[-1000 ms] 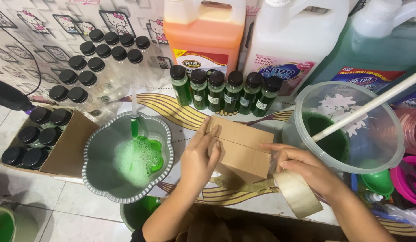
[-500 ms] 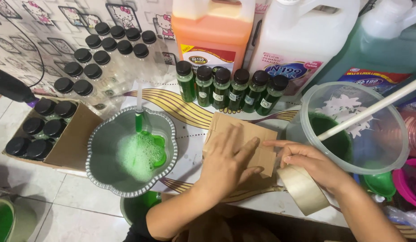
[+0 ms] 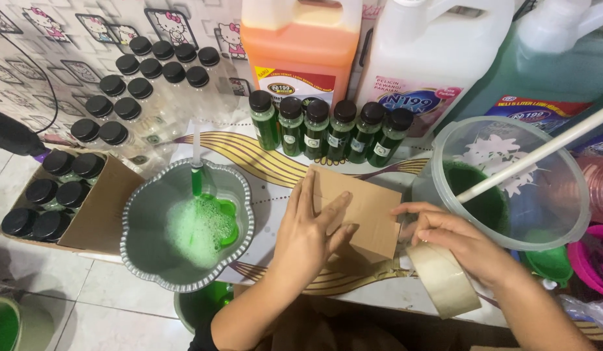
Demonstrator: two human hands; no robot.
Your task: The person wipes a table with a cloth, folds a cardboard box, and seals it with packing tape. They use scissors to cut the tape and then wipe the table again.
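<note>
Cardboard box (image 3: 363, 211) lies flat on the bench (image 3: 262, 162), long axis left-right; left hand (image 3: 308, 237) presses it, fingers spread; right hand (image 3: 454, 240) pinches tape roll (image 3: 444, 279) at its right edge.

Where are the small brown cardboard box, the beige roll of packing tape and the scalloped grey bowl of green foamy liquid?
small brown cardboard box (image 3: 370, 211), head view, on its top flap.
beige roll of packing tape (image 3: 444, 283), head view, on its outer band.
scalloped grey bowl (image 3: 145, 224), head view, on its bare inner wall.

A wall (image 3: 67, 45) papered with cartoon cats stands at eleven o'clock; pale floor tiles (image 3: 87, 305) lie at seven; the patterned tabletop (image 3: 262, 162) fills the centre.
</note>
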